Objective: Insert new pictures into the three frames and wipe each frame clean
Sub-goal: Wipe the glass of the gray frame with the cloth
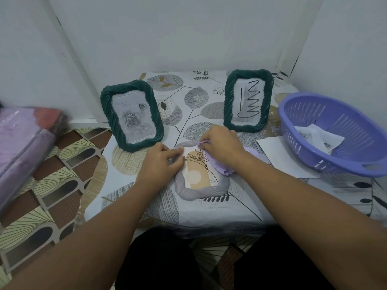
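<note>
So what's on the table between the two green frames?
In the head view, only bare leaf-print tablecloth lies between the rose frame and the squiggle frame.

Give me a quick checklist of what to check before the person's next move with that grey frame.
1. Grey frame lies flat on the table: ok.
2. Left hand steadies its left edge: ok.
3. Right hand grips the purple cloth on the frame: ok.
4. Picture sits inside the grey frame: ok.
5. Glass wiped clean: cannot tell.
6. Both green frames, left and right, stand upright, clear of the hands: ok.
</note>
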Demonstrator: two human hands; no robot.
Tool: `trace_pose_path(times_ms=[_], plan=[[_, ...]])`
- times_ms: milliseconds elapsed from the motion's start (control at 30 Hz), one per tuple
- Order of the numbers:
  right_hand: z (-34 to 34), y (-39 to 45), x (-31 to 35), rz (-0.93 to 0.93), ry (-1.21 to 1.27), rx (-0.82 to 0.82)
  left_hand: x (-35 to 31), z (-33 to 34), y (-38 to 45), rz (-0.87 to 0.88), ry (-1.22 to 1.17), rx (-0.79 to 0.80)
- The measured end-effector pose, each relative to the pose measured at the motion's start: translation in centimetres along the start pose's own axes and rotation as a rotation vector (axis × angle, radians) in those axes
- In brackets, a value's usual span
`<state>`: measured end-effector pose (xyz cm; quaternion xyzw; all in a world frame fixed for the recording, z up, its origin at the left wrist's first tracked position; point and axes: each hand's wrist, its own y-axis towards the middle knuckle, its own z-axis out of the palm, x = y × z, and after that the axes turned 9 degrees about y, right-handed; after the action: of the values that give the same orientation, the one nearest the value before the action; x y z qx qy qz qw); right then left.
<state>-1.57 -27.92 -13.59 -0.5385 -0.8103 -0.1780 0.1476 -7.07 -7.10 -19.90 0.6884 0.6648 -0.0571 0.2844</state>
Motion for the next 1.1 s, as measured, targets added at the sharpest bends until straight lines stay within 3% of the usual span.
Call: trace_pose_path(times_ms=[433,633,733,833,933,1033,1100], plan=[[-2.3,-7.3,-0.6,0.036,0.25,0.26,-0.3,-0.3,-0.1,-0.011,0.01,0.019],[-3.2,-7.7,-2.5,0.119,0.371,0.064,-0.5,-0.7,-0.2,0.002,0.017,0.02],[-4.2,-6.9,-4.5,0.233,0.188,-0.001,-0.9,-1.2,-0.2,0.014,0.04,0.057],[-5.0,-6.4,-4.9,0.339,-0.032,0.065,-1.9,-2.7,0.8,0.007,0.145,0.234],[-4.9,-6.2,-3.7,0.293,-0.172,0.06,-3.1,-4.4,1.8,0.024,0.311,0.369],[-4.6,-6.4,-1.5,0.093,-0.035,-0.114,-4.0,-5.0,1.6,-0.122,0.284,0.283],[-4.5,-6.5,-0.1,0.122,0.185,-0.065,-4.5,-5.2,1.2,-0.226,0.304,0.278]])
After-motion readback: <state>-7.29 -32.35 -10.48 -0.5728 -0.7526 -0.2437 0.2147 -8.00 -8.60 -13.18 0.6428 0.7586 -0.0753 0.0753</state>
